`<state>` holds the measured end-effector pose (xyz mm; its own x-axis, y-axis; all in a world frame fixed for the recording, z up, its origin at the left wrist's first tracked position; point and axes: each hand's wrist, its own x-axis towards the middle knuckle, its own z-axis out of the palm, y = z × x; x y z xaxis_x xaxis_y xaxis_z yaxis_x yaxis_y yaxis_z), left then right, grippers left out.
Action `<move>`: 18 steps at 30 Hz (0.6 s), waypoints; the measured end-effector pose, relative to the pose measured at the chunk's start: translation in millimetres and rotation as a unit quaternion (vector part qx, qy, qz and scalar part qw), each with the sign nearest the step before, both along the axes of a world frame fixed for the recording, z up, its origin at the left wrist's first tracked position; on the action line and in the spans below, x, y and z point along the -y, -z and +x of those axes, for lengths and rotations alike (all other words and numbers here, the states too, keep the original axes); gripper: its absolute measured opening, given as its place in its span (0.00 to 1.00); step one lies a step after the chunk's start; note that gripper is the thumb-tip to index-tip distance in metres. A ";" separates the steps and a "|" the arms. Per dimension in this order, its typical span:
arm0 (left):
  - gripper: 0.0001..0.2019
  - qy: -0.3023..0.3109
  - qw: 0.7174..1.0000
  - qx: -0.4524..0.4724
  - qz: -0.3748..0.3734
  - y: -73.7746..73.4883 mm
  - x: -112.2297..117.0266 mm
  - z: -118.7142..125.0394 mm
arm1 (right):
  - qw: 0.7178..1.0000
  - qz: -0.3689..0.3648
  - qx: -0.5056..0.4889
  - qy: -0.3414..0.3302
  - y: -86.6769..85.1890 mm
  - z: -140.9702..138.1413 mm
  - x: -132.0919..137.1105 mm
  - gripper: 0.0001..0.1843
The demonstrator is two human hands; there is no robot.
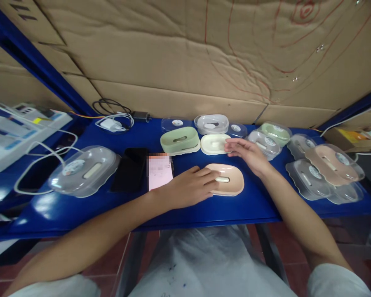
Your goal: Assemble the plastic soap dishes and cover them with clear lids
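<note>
A peach oval soap dish (236, 179) with a slotted bottom and a pale bar showing in the slot lies in front of me. My left hand (193, 185) rests over its left side, fingers stretched and lying on the rim and inner surface. Behind it sits a cream oval tray (214, 144) with a raised middle. The stretched fingers of my right hand (245, 152) reach its right edge and appear to touch it; a firm hold is not visible. Left of the cream tray stands a green dish (181, 140) on a pale base.
Clear-lidded soap boxes (334, 165) are stacked at the right, and two more (266, 144) stand nearer. A grey lidded box (86, 171), a black phone (130, 169) and a lit phone (160, 171) lie left. White cables (117, 121) and a cardboard wall (160, 53) are behind.
</note>
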<state>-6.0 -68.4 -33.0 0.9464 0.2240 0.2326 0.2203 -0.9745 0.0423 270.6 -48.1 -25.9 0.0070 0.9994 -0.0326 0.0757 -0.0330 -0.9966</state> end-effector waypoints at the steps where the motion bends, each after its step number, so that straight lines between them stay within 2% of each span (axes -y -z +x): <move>1: 0.14 -0.004 1.000 0.006 -0.002 0.2 -0.4 -0.5 | 0.999 0.030 0.045 -0.007 -1.3 -0.7 3.3 0.20; 3: 0.14 -0.007 1.000 0.024 -0.013 -0.4 -2.1 -2.2 | 0.987 0.107 0.123 -0.008 -5.5 -3.2 11.2 0.18; 5: 0.14 -0.011 0.999 0.040 -0.028 -2.4 -4.6 -4.4 | 0.963 0.190 0.192 0.003 -10.8 -7.4 20.5 0.15; 7: 0.14 -0.020 0.998 0.051 -0.043 -4.7 -7.2 -6.8 | 0.929 0.265 0.257 -0.003 -15.8 -12.4 29.5 0.12; 11: 0.14 -0.041 0.995 0.061 -0.067 -6.0 -9.7 -8.5 | 0.850 0.390 0.347 -0.068 -23.6 -21.2 40.9 0.10; 15: 0.15 -0.043 0.997 0.040 -0.047 -3.5 -8.5 -5.3 | 0.779 0.463 0.408 -0.111 -28.5 -27.6 56.8 0.12; 18: 0.17 -0.033 0.998 0.031 -0.040 -4.3 -9.2 -3.6 | 0.728 0.476 0.471 -0.146 -22.5 -27.9 84.3 0.15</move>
